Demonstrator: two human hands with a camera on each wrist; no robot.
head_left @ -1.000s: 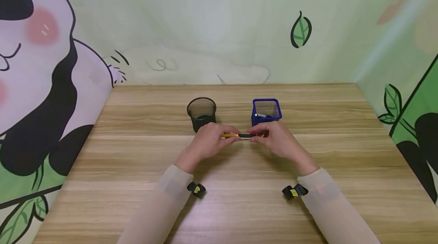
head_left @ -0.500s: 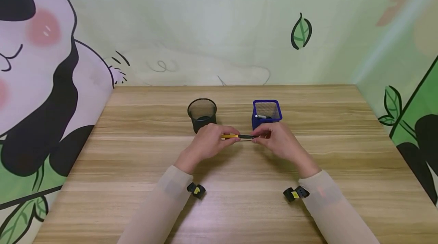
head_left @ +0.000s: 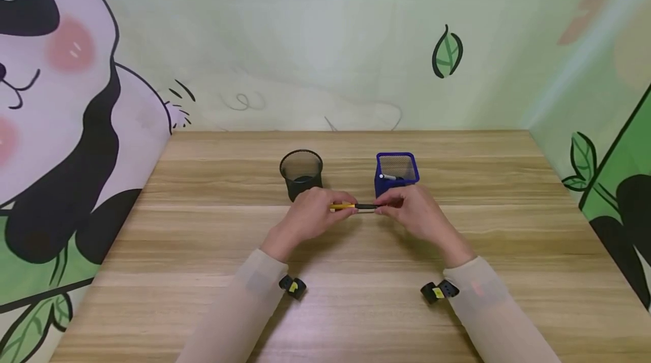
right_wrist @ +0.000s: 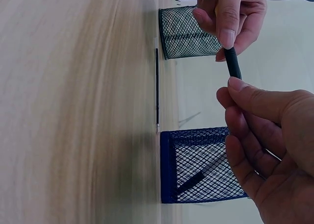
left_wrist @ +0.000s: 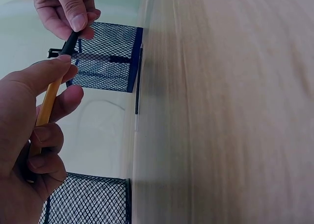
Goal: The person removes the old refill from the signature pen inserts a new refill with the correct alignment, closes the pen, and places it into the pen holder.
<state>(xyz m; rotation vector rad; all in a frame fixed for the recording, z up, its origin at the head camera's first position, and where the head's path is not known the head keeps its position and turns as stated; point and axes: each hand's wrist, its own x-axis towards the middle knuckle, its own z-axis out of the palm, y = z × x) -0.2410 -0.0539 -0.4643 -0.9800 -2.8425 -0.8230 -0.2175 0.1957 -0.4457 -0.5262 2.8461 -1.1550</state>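
Note:
Between my two hands a pen (head_left: 365, 206) with a yellow barrel and a black grip section lies level. My left hand (head_left: 311, 213) holds its yellow barrel (left_wrist: 48, 102), fingers curled round it in the left wrist view. My right hand (head_left: 417, 210) pinches the black end (right_wrist: 232, 62) between thumb and fingertips, which hide the tip. Beneath the hands, a thin dark pen refill (right_wrist: 157, 84) with a clear end lies on the table. Past the right hand stands a blue square mesh pen holder (head_left: 383, 186), with a pen (head_left: 389, 177) leaning inside it.
A round black mesh pen holder (head_left: 294, 188) stands just beyond my left hand, partly hidden by it. Both holders rest on the wood-grain table (head_left: 224, 171). Behind the table's far edge rises a wall (head_left: 305, 57) with painted leaves and a panda.
Compared with a second ago, the right hand's fingertips sit slightly farther right, so a little more of the black section shows. The left hand keeps its hold. The head view has tilted slightly upward.

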